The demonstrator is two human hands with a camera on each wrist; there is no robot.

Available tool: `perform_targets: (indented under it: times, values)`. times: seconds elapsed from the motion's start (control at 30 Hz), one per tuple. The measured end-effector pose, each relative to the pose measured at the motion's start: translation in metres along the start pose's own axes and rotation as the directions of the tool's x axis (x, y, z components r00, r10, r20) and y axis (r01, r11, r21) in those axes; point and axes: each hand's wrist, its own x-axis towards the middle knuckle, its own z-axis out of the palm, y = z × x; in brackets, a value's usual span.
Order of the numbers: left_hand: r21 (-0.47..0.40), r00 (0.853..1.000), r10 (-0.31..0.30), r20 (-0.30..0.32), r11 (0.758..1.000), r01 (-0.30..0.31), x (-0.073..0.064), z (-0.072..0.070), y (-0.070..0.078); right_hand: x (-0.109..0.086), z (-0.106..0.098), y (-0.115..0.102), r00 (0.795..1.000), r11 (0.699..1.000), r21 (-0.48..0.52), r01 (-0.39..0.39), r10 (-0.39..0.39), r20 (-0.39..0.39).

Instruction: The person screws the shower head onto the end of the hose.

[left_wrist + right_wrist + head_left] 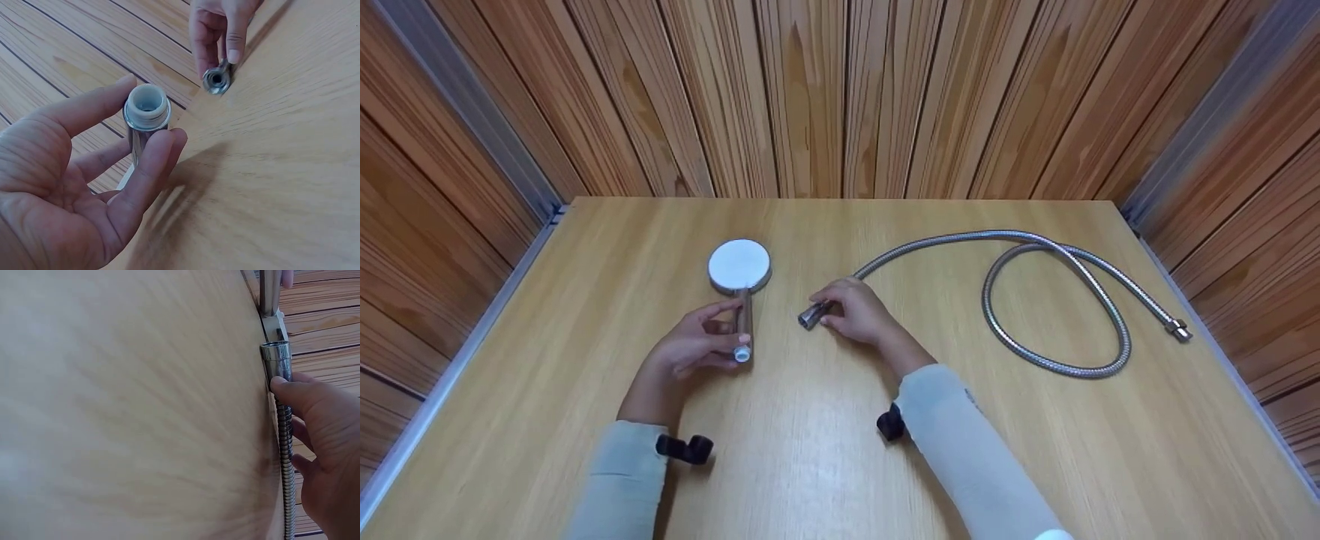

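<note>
A shower head (739, 264) with a round white face and a chrome handle is held by my left hand (701, 341). Its white threaded end (148, 104) points toward me, with thumb and fingers around the handle near that end. My right hand (859, 309) pinches one end of a metal shower hose, by its chrome connector (277, 363). The connector's hollow opening shows in the left wrist view and faces the shower head's side. A short gap separates the connector from the handle. The rest of the hose (1119, 330) lies in a loop on the right of the table.
The hose's other end, a chrome nut (1177, 330), lies near the table's right edge. Wood-plank panels (810, 97) stand behind and at both sides of the light wooden table (810, 465). Black wrist mounts (686, 448) are strapped over both sleeves.
</note>
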Motion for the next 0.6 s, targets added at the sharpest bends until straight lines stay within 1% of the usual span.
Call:
perform_targets:
  times: [0.13, 0.23, 0.33, 0.4, 0.6]
  values:
    - [-0.025, 0.999, 0.034, 0.019, 0.999, -0.033, 0.003, 0.002, 0.000, -0.005, -0.001, 0.002, 0.999, 1.000, 0.018, 0.022, -0.022, -0.030]
    - [-0.036, 0.999, 0.046, 0.005, 0.998, -0.046, 0.005, 0.005, 0.000, -0.007, -0.001, 0.004, 0.999, 0.999, 0.010, 0.037, -0.037, -0.040]
    - [-0.052, 0.998, 0.036, -0.045, 0.998, -0.039, 0.008, 0.010, 0.000, -0.008, -0.001, 0.005, 0.998, 0.999, 0.005, 0.045, -0.045, -0.042]
    - [-0.066, 0.996, 0.018, -0.088, 0.998, -0.024, 0.011, 0.013, 0.001, -0.009, 0.000, 0.005, 0.999, 0.999, 0.009, 0.032, -0.032, -0.037]
    - [-0.119, 0.980, -0.002, -0.199, 0.993, -0.022, 0.019, 0.028, 0.001, -0.013, 0.003, 0.006, 0.999, 1.000, 0.016, 0.010, -0.009, -0.039]
